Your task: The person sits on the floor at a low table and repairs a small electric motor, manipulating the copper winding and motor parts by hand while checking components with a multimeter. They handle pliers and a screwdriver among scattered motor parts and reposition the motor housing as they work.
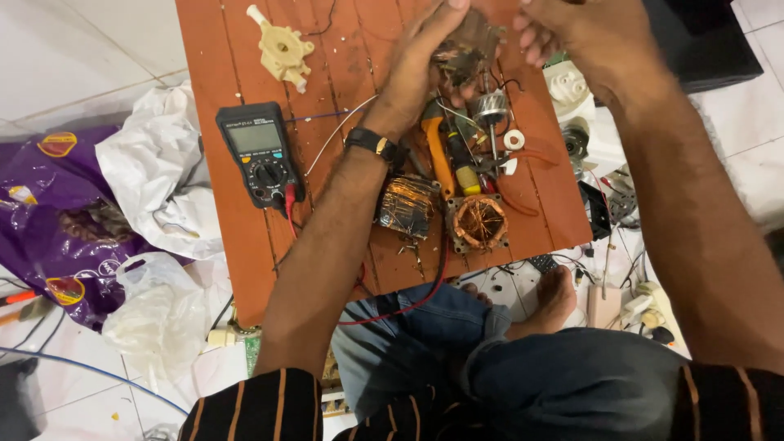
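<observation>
Far left of the left hand: purple printed plastic bag [49,220] and crumpled white plastic bags [155,171] on the floor. Nearer, on the orange wooden counter [237,261], black digital multimeter with rotary dial [260,153]; cream plastic housing part [282,51] above it. Left hand [416,69], black wristwatch [376,145] on the wrist, curled around the dark metal motor part with tangled wires [465,49], gripping its left side. Right hand [580,41] closed on its right side, part raised between both hands. Below the hands: orange-handled pliers [439,151], foil-wrapped coil block [408,207], square stator with copper windings [478,222].
</observation>
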